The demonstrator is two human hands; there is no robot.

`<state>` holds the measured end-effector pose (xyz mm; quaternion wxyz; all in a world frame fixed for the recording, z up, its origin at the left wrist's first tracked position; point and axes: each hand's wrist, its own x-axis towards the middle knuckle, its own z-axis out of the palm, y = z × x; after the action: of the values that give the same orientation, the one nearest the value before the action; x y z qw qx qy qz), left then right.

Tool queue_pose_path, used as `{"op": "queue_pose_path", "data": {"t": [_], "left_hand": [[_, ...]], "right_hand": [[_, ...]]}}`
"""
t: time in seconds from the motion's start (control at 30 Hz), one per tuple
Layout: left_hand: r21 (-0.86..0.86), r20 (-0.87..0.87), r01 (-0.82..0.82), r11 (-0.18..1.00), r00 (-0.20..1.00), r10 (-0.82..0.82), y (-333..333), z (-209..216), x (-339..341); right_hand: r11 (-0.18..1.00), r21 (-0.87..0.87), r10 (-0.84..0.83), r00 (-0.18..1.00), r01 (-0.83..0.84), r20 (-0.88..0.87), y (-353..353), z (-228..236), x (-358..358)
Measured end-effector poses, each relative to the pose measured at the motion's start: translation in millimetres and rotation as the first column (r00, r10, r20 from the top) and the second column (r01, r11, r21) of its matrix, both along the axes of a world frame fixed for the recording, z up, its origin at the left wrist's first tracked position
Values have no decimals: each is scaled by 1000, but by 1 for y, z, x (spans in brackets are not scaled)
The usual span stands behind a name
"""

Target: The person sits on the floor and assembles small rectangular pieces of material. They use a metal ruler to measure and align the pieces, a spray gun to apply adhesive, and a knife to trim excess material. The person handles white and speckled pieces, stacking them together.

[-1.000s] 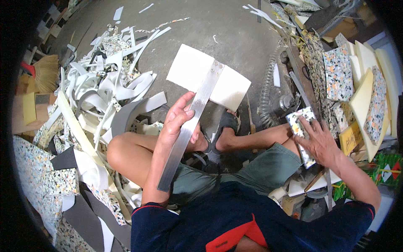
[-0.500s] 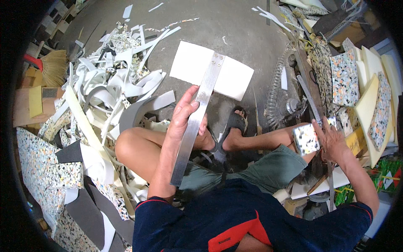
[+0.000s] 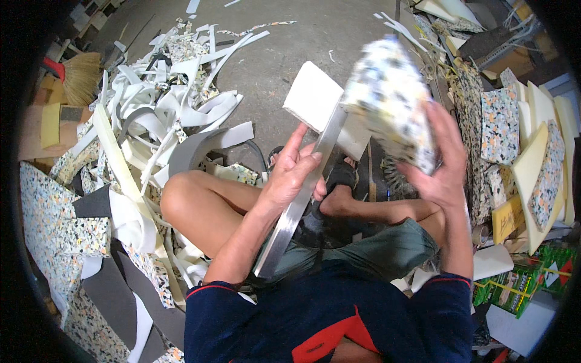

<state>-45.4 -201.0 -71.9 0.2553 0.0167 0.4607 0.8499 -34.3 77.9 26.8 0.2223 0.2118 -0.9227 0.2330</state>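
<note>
My left hand (image 3: 295,176) grips a long flat metal bar (image 3: 301,199) that runs from my lap up toward a white foam block (image 3: 315,97) lying on the concrete floor. My right hand (image 3: 443,164) holds up a speckled multicoloured foam block (image 3: 390,97), blurred by motion, above and right of the bar's upper end. I sit cross-legged, my bare knee (image 3: 181,193) to the left and a sandalled foot (image 3: 342,178) under the bar.
A heap of white and grey foam strips (image 3: 163,121) lies to the left, with a broom (image 3: 78,75) beyond it. Speckled foam sheets (image 3: 54,212) lie at lower left. Stacked speckled and cream foam pieces (image 3: 526,145) stand on the right, green boxes (image 3: 532,278) below them.
My right hand picked the speckled foam block from the pile at the right and lifted it up toward the middle. The left hand kept hold of the metal bar.
</note>
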Motion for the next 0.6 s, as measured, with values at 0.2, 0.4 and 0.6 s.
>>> {"op": "queue_pose_path", "data": {"t": [0.2, 0.4, 0.6], "left_hand": [[-40, 3, -47, 998, 999, 47, 17, 12, 4], [-164, -20, -41, 986, 999, 38, 6, 23, 5], [-113, 2, -8, 994, 1000, 8, 2, 26, 6]], "right_hand": [[991, -122, 51, 999, -50, 2, -39, -52, -29], [988, -146, 47, 998, -42, 34, -49, -67, -28], [988, -151, 53, 997, -45, 48, -52, -67, -30]]}}
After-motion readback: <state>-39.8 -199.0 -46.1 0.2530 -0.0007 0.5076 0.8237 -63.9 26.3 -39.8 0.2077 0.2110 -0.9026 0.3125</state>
